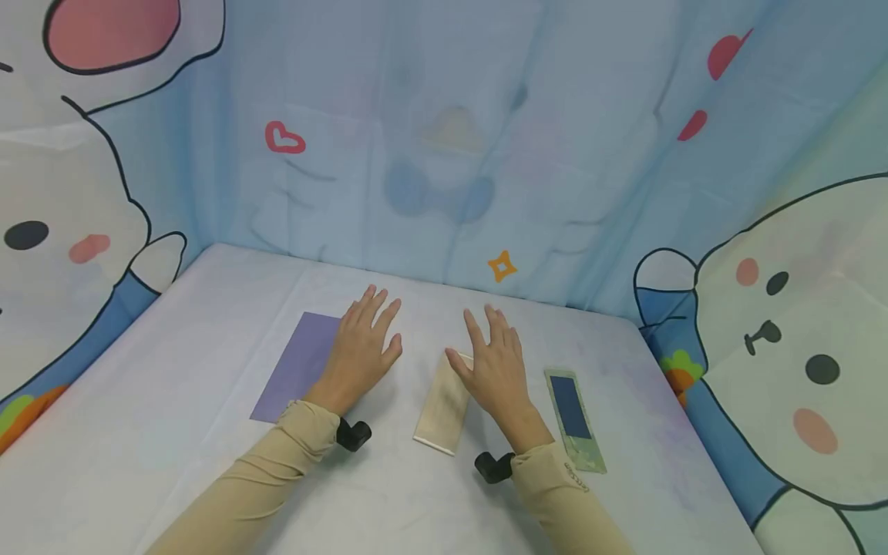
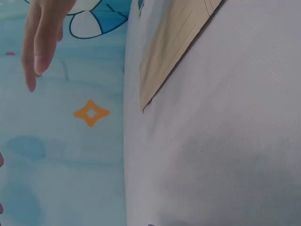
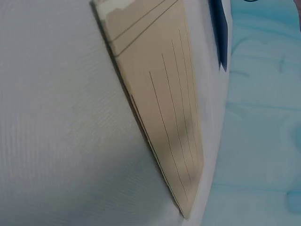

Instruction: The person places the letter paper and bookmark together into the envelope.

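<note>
My left hand (image 1: 357,351), fingers spread, hovers over the right edge of a flat purple sheet (image 1: 294,370) and hides part of it. My right hand (image 1: 496,374) is held with straight, spread fingers over the upper right of a beige lined paper pad (image 1: 438,412). Nothing is gripped by either hand. In the right wrist view the beige pad (image 3: 160,94) shows long thin ruled lines and a whitish end. Part of that pad (image 2: 176,42) and my right hand (image 2: 44,37) also appear in the left wrist view.
A narrow pale green packet (image 1: 586,455) with a dark blue panel lies right of my right hand. All of it rests on a white cloth-covered table (image 1: 166,432). A light blue cartoon-printed curtain (image 1: 347,193) hangs behind. Black wrist cameras (image 1: 355,435) stick out from both cuffs.
</note>
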### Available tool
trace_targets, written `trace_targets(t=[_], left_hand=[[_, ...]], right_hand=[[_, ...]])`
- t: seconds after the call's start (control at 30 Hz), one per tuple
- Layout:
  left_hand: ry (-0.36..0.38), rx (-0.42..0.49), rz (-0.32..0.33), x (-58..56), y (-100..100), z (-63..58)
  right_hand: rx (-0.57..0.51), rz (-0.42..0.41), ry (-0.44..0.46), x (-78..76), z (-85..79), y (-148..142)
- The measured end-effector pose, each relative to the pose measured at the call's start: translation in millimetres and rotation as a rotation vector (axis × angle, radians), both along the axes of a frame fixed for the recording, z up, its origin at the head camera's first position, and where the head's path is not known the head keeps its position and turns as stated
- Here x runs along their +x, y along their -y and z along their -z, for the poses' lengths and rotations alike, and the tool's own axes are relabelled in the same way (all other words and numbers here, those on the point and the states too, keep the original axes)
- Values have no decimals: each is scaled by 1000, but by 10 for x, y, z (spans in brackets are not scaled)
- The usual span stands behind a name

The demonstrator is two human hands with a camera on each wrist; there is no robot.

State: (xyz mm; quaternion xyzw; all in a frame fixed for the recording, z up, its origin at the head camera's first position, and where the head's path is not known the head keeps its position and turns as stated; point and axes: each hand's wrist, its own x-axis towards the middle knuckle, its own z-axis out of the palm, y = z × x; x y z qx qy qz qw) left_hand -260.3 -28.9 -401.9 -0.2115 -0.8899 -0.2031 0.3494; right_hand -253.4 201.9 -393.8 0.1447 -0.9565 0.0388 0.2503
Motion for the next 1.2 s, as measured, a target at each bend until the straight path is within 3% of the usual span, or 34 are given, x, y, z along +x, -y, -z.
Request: trace_targets(t=[0.2, 0.37, 0.5, 0.67, 0.8, 1.07, 1.2], left_hand=[[-85, 62, 29, -23, 44, 20], [-108, 62, 32, -29, 89, 33], [-54, 76, 17, -12, 139, 33], [65, 104, -15, 11, 260, 42], [116, 97, -32, 19, 382, 63], [222, 58, -122, 10, 582, 190], [242, 61, -129, 14, 615, 267]], right_hand=[[-3, 19, 26, -16, 48, 4], [-23, 21, 4, -23, 66, -3], [-81, 31, 30, -4, 69, -12], [-142, 101, 180, 4, 90, -47], [-167, 134, 281, -24, 120, -106], [-208, 146, 413, -61, 148, -179], [-208, 159, 440, -80, 182, -185]])
